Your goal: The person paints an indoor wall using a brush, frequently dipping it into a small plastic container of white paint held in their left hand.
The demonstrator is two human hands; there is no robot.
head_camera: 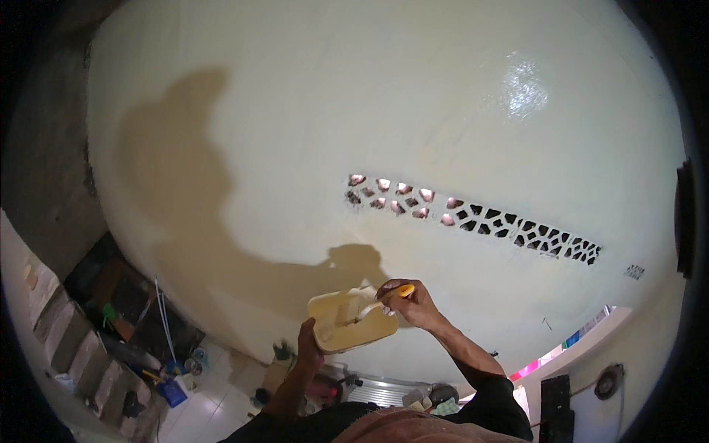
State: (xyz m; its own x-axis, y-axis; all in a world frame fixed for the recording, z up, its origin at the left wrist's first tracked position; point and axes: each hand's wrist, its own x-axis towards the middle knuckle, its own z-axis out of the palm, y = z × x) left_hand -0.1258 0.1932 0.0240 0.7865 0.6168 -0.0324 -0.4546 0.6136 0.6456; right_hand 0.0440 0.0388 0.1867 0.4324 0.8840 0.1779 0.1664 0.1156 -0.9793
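My left hand (309,344) grips the left side of a cream plastic tub (382,331), which is tilted so its inside shows. My right hand (407,303) is closed around the yellow-ended handle of a paintbrush (363,313). The brush head is inside the tub, low against its inner face, and pale paint marks the fingers. How much paint the tub holds cannot be told. In front of both hands rises a pale painted wall (288,166), with a glossy patch at the upper right and my shadow across its left part.
A row of decorative vent blocks (471,217) pierces the wall. Concrete stairs (72,332) descend at the left. Below are a tiled floor (194,410), a blue dustpan (173,392), a ribbed metal surface (382,391) and assorted objects. A round fitting (609,383) is at lower right.
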